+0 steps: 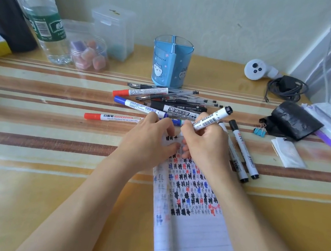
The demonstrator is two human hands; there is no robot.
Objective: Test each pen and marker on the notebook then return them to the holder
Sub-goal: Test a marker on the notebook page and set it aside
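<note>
While I watch the head view from afar, a red-capped marker (112, 117) lies alone on the striped table (35, 152) at the left. The left hand (151, 138) sits curled at the top edge of the notebook (188, 230); I cannot tell whether it pinches anything. Behind it stands the blue holder (172, 61), with a heap of pens and markers (171, 100) on the table just in front. The right hand (205, 144) clasps a whiteboard marker (214, 118) that slants up to the right, its lower end hidden between the hands. Two black-capped markers (243, 152) lie just right of the notebook.
</note>
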